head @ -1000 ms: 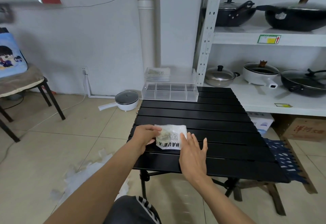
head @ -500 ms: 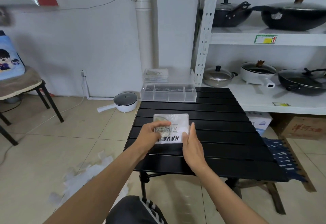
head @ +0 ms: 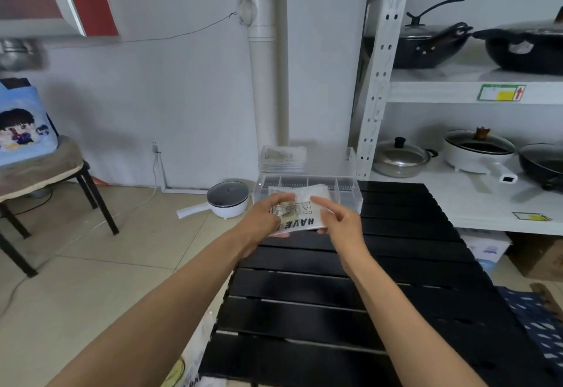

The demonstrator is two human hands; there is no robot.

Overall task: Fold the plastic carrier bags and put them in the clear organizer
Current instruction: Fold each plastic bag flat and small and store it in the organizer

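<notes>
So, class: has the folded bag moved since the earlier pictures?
Yes. The folded bag, held by both hands, has left the black table's near slats and gone away from the person, now overlapping the clear organizer at the far edge.

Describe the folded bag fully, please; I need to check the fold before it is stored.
The bag is thin, whitish, crinkly plastic folded into a flat, roughly square packet. It shows upside-down black letters "HAVE", a small triangle mark and a printed patch. It is held lifted above the black table, just in front of the organizer. The left hand grips its left edge; the right hand pinches its right side.
</notes>
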